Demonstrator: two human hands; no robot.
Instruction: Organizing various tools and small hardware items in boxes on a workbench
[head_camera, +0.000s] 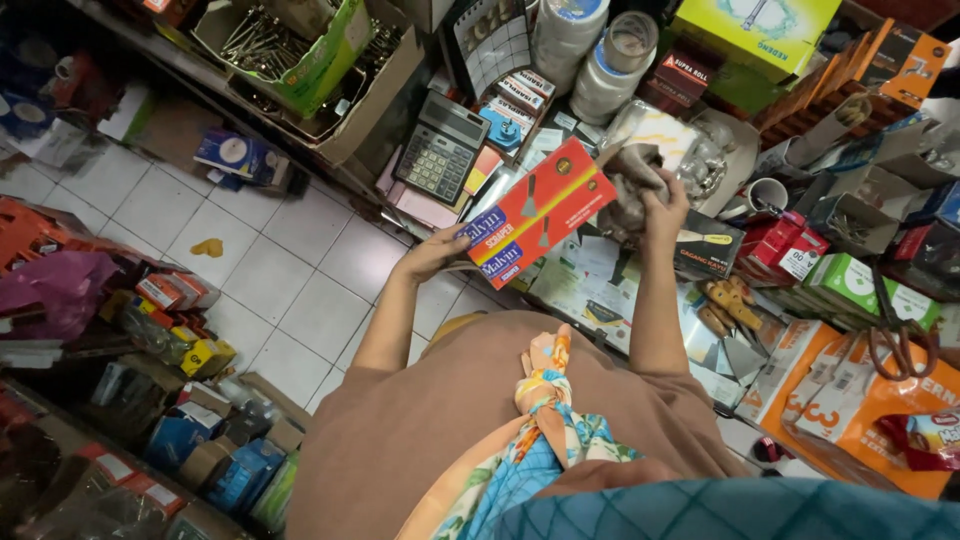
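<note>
Left hand grips 1 end of a flat red scraper box, tilting it level; right hand clutches a grey cloth against its far end, above the cluttered counter.

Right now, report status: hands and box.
Left hand grips flat red cardboard box. Right hand clutches grey cloth. Grey desk calculator beyond, apart.

A small hardware shop is shown: boxed goods, tape rolls, nails and a calculator are crowded together.
</note>
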